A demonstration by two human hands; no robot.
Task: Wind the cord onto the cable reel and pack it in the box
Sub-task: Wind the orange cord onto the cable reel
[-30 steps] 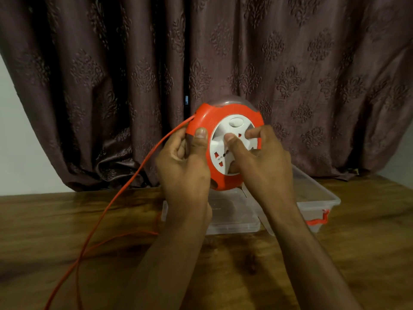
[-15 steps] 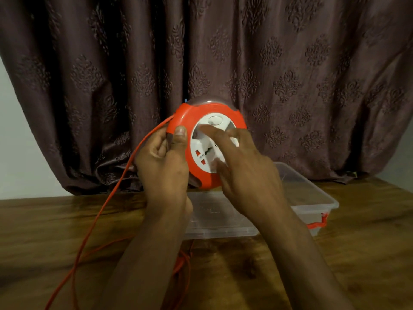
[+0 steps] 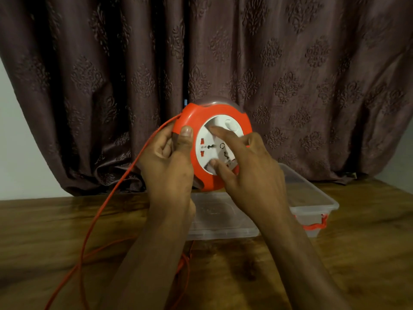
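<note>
Got the orange cable reel [image 3: 210, 151] held up in the air over the clear plastic box [image 3: 312, 204] on the wooden counter [image 3: 368, 253], my left hand [image 3: 166, 162] with its grip clamped on the reel's left edge, thumb flat on the orange rim. My right hand [image 3: 250, 173] is on the white socket face, fingers pretty much straight and just pressing on it, not closed around anything. The orange cord [image 3: 107, 204] comes off the reel's upper left and droops down to a loose loop on the counter, brown curtain [image 3: 290, 63] behind it all.

A dark patterned curtain [image 3: 290, 63] hangs behind a wooden table [image 3: 44, 231]; seemingly pale wall [image 3: 17, 153] beside.
</note>
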